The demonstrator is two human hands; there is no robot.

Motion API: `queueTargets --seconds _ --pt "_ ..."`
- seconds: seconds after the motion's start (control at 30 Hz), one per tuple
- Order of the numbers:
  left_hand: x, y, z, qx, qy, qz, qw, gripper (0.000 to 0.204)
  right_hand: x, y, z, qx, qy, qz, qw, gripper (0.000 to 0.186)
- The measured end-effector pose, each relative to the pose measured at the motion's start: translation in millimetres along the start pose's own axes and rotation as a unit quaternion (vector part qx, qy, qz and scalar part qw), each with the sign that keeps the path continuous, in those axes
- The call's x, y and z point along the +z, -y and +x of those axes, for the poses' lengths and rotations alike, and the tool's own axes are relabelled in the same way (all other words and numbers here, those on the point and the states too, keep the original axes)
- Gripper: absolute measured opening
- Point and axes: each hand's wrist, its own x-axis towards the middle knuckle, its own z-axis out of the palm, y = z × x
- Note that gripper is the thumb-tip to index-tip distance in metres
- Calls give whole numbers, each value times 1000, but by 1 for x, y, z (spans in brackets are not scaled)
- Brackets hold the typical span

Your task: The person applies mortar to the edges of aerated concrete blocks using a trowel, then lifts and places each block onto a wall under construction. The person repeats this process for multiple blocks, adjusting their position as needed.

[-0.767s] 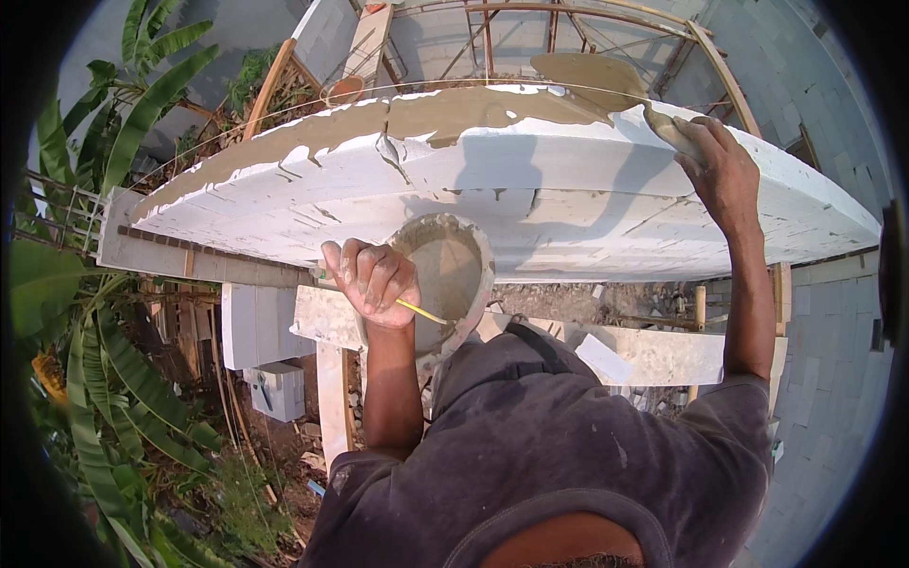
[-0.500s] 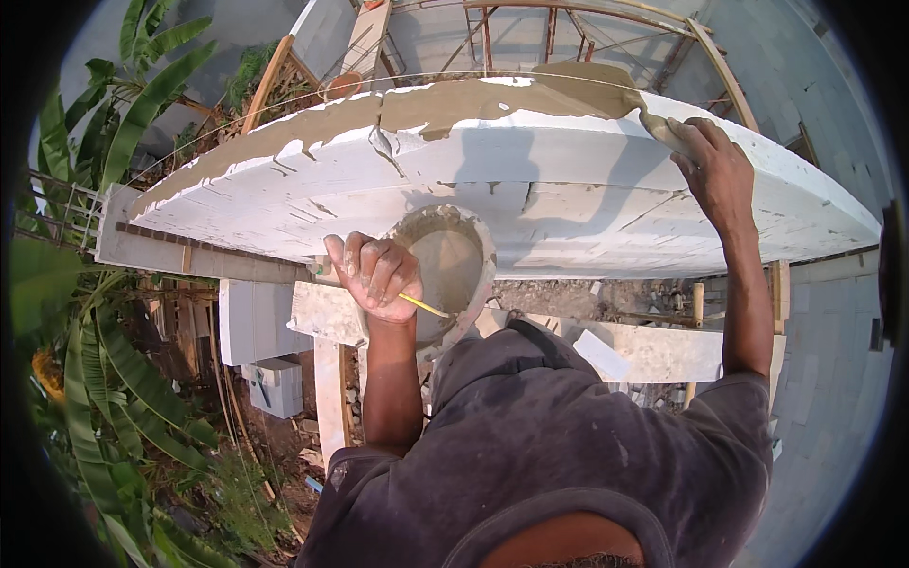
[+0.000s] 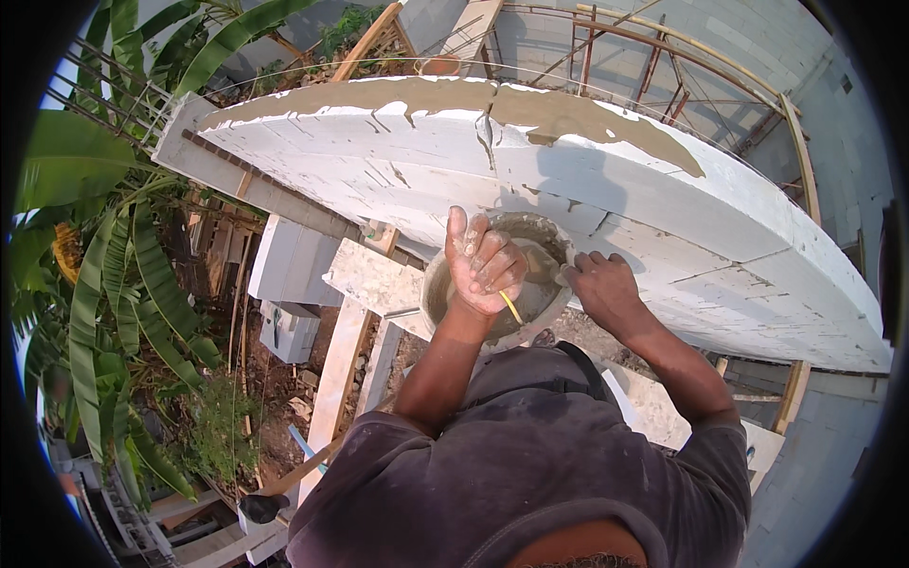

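As the scene stands, the white block wall carries a bed of grey-brown mortar along much of its top face, running from about 10 o'clock to about 2 o'clock in the view. Toward the right-hand end the spread tapers off and bare white block shows beyond it; that stretch appears uncoated. Patches of white also break through the left portion, so the coat there looks uneven.

The mortar bucket sits just below the wall, near the centre of the picture, with grey mix visible inside. The left hand holds the bucket at its near rim, fingers clenched over the edge beside a thin yellow handle. The right hand reaches into the bucket from 3 o'clock, fingers curled downward; whether they grasp a tool cannot be told.

In the inspector's judgement, the bedding layer is well advanced but not finished. Banana leaves fill the left side at 9 o'clock.
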Motion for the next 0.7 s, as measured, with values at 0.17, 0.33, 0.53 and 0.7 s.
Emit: queueTargets --seconds 0.17,0.33,0.53,0.7 --pt "-2 1 -9 0 -34 10 999 52 11 1 41 14 180 82 980 20" --pt "-1 7 -2 4 -16 -9 1000 54 7 -87 -14 90 93 269 954 44" --pt "3 0 -10 23 -11 10 1000 53 -73 -117 -76 218 -14 490 844 41" --pt "-6 -1 -18 19 -36 24 999 53 -142 -138 -109 267 -204 361 870 46"
